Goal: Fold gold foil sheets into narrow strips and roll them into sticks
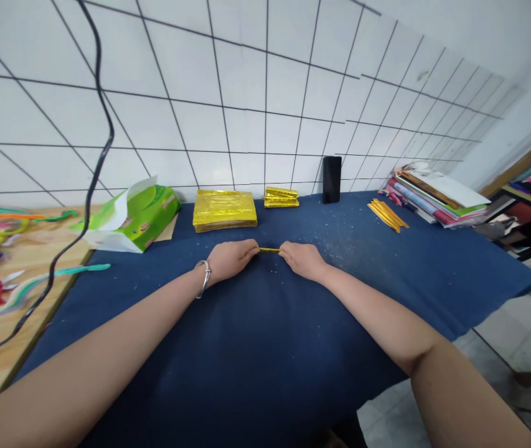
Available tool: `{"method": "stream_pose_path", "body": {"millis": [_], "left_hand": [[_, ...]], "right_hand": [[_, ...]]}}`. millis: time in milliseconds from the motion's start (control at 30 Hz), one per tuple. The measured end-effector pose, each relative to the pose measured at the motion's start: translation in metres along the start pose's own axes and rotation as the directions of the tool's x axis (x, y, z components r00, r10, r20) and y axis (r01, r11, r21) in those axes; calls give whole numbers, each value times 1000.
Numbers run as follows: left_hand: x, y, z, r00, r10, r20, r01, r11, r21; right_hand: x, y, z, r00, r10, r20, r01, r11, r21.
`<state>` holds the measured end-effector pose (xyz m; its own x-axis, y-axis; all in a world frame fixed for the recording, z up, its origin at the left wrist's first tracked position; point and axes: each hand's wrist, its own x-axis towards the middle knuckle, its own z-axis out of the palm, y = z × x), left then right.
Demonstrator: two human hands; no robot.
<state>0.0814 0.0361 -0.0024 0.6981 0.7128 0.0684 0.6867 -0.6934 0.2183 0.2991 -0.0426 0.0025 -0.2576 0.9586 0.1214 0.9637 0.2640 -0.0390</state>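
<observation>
A thin gold strip [269, 249], which looks like folded foil paper, stretches between my two hands just over the blue cloth [265, 348]. My left hand [232, 258], with a silver bangle at its wrist, pinches the strip's left end. The right end is pinched by my right hand [303, 259]. My fingers cover both ends of it. Behind my left hand lies a thick stack of gold foil sheets [225, 208]. A smaller pile of folded gold foil [282, 198] sits behind the strip. Off to the right rest several narrow gold strips [387, 214].
A black phone [332, 180] leans on the tiled wall. At left are a green tissue pack [139, 214], a hanging black cable [99, 124] and fuzzy coloured stems [17, 289] on a wooden board. Books and papers [437, 193] are piled at the right back.
</observation>
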Motion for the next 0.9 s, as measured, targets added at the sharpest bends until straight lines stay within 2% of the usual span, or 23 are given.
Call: {"method": "stream_pose_path", "body": {"millis": [467, 900], "left_hand": [[1, -2, 0, 999, 24, 27, -25, 1000, 9], [1, 1, -1, 999, 27, 26, -28, 999, 38]], "right_hand": [[0, 3, -1, 999, 53, -8, -52, 998, 32], [-1, 6, 0, 999, 38, -5, -38, 996, 83]]}}
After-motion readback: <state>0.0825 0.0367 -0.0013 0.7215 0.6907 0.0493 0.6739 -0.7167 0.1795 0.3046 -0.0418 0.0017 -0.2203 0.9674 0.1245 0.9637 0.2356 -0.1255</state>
